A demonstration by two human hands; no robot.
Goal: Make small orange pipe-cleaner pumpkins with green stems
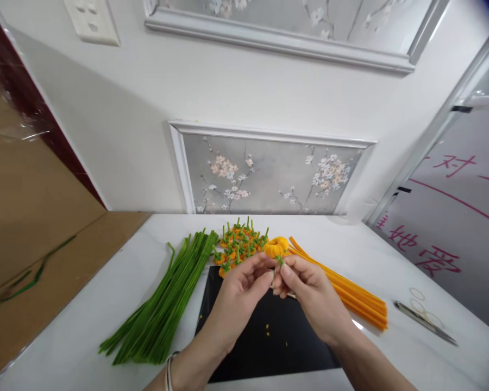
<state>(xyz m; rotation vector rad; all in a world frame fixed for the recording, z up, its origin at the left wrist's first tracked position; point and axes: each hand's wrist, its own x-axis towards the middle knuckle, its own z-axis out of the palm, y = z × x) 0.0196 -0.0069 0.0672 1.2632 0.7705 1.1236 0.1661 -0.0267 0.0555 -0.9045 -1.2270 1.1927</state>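
A small yellow-orange pumpkin [276,247] made of pipe cleaners is held upside down over the black mat [269,347], its green stem pointing down. My right hand [313,293] pinches the green stem between thumb and fingers. My left hand [246,288] is closed on the same stem from the other side, fingertips almost touching those of the right. Just behind the hands lies a cluster of similar orange pumpkins [240,244] with green stems up. Green pipe cleaners [171,304] lie in a bundle to the left, orange pipe cleaners [354,296] to the right.
Tweezers or closed scissors [426,323] lie at the right beside thin rubber bands [418,296]. Small orange scraps [268,330] dot the mat. A translucent cup [358,212] stands at the back right. Cardboard [44,239] borders the white table on the left; a panelled wall [269,103] closes off the back.
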